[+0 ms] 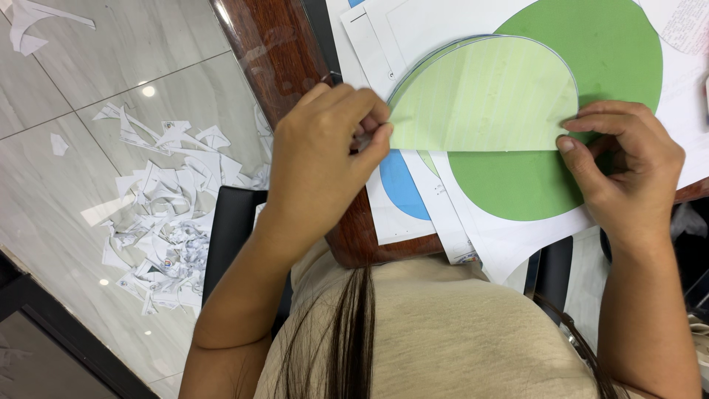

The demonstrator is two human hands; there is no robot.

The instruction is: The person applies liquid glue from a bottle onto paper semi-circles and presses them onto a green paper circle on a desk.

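The folded green paper [484, 96], a half-disc with its straight crease toward the person, lies on a white sheet printed with a large green circle [591, 52] on the wooden table [273, 52]. The left hand [321, 155] pinches the left end of the crease between thumb and curled fingertips, knuckles up, wrist bent, forearm rising from lower left. The right hand [628, 170] is closed on the right end of the crease, thumb alongside the fold line, fingers curled over the corner; its forearm runs up the right edge of view. The paper thus spans between the two grips. A blue printed shape [402, 185] shows beneath the sheets. Paper scraps [162, 214] litter the tiled floor [74, 111] at left.
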